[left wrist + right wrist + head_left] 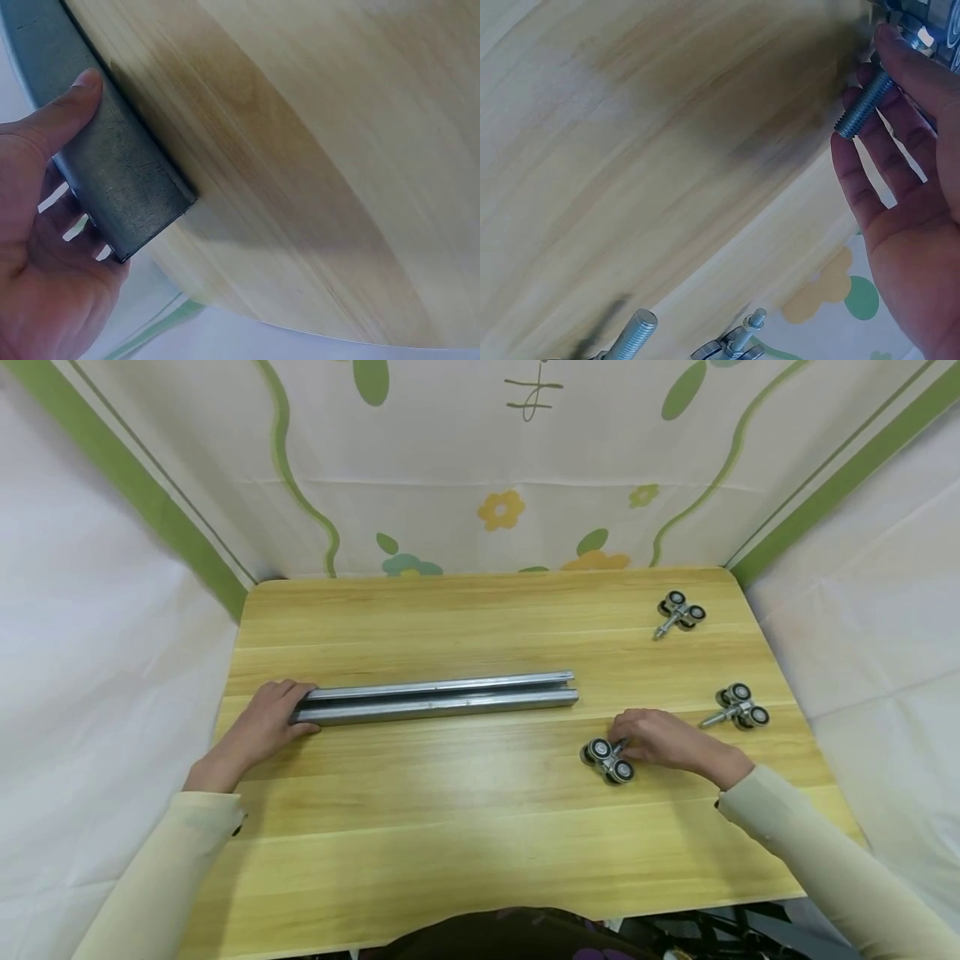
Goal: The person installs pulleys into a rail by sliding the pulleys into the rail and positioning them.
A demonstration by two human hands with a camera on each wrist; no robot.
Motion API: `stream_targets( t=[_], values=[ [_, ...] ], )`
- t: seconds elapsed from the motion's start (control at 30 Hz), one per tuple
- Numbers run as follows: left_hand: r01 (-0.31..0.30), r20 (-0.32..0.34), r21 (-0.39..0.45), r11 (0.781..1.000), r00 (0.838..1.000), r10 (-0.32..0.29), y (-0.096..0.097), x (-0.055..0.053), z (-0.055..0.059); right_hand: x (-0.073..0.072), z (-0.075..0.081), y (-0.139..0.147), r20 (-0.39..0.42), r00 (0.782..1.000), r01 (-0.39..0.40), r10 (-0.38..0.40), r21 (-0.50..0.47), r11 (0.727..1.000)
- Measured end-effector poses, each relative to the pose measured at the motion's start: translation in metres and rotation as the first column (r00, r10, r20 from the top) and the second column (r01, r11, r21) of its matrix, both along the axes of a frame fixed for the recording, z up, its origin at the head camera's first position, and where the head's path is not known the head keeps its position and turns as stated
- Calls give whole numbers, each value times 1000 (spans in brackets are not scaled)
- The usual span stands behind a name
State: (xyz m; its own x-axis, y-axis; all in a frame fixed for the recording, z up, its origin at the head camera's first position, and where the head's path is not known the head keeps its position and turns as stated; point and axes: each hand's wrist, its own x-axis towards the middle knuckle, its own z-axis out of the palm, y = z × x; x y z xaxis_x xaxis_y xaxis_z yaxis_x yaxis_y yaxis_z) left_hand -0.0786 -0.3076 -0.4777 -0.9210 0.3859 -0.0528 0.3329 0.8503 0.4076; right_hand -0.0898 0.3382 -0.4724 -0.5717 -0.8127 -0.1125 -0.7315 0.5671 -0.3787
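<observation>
A long metal channel rail point(442, 697) lies across the table, its slotted side facing up. At its left end my left hand point(272, 720) grips it, thumb along the near wall and fingers on the far side; the left wrist view shows the thumb flat on the rail's outer face point(124, 165). To the right of the rail, my right hand point(654, 739) holds a wheeled roller trolley point(611, 762) by its threaded bolt point(866, 101), pinched between thumb and fingers. The trolley's wheels point left, close to the rail's right end.
Two more roller trolleys rest on the right side of the wooden table point(450, 852): one trolley point(741, 706) beside my right wrist, another trolley point(678, 612) near the back corner. A printed cloth point(450, 460) hangs behind the table, with white cloth at both sides.
</observation>
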Motion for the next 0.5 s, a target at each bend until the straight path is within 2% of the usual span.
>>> stream_targets(
  t=[0.3,0.5],
  values=[
    [1,-20,24,1000,1000,0,-1,1,-3,-1,12,-3,93,995,37,-44,73,997],
    [1,-23,19,1000,1000,-1,-1,2,-1,-2,18,-5,129,990,45,-55,77,996]
  ],
)
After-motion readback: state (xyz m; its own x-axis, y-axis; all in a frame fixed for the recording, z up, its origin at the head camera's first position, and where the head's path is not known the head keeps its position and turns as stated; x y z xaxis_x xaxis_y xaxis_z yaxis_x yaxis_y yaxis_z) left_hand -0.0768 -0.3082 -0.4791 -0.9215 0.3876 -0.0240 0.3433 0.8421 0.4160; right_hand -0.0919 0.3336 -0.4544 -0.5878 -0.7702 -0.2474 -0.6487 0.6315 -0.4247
